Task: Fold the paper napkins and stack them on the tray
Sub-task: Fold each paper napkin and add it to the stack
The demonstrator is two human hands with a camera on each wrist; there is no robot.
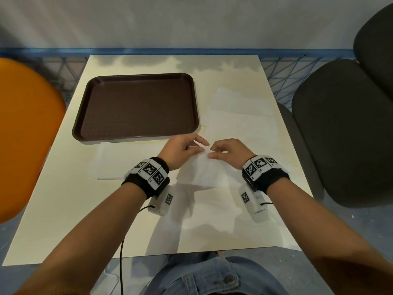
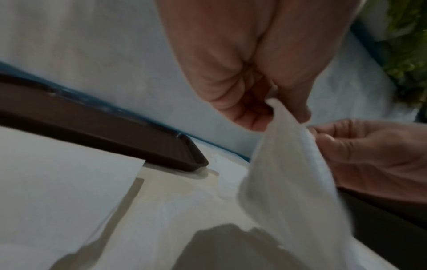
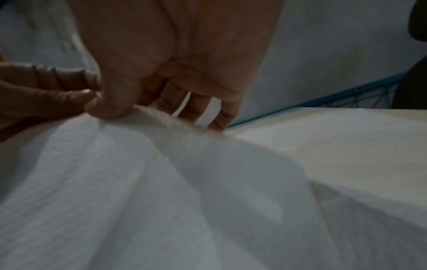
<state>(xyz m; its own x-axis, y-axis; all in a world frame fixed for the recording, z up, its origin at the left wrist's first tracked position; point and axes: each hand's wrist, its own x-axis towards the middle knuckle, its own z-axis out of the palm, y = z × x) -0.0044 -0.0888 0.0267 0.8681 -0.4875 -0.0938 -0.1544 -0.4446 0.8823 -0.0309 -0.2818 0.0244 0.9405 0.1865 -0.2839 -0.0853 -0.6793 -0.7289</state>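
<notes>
A white paper napkin (image 1: 204, 171) hangs lifted over the table's middle, its top edge pinched by both hands. My left hand (image 1: 185, 146) pinches the napkin (image 2: 289, 164) between thumb and fingers at one spot. My right hand (image 1: 225, 149) pinches the napkin (image 3: 161, 173) beside it, thumb on top. The two hands (image 2: 284, 111) nearly touch. The brown tray (image 1: 136, 105) lies bare at the far left of the table, just beyond the hands. A flat napkin (image 1: 119, 160) lies left of my left hand; more napkins (image 1: 240, 111) lie at the right of the tray.
The cream table (image 1: 63, 209) has a blue mesh barrier (image 1: 282, 69) behind it. An orange chair (image 1: 25, 135) stands at the left, dark chairs (image 1: 344, 128) at the right. The tray's corner (image 2: 184, 155) sits close to my left hand.
</notes>
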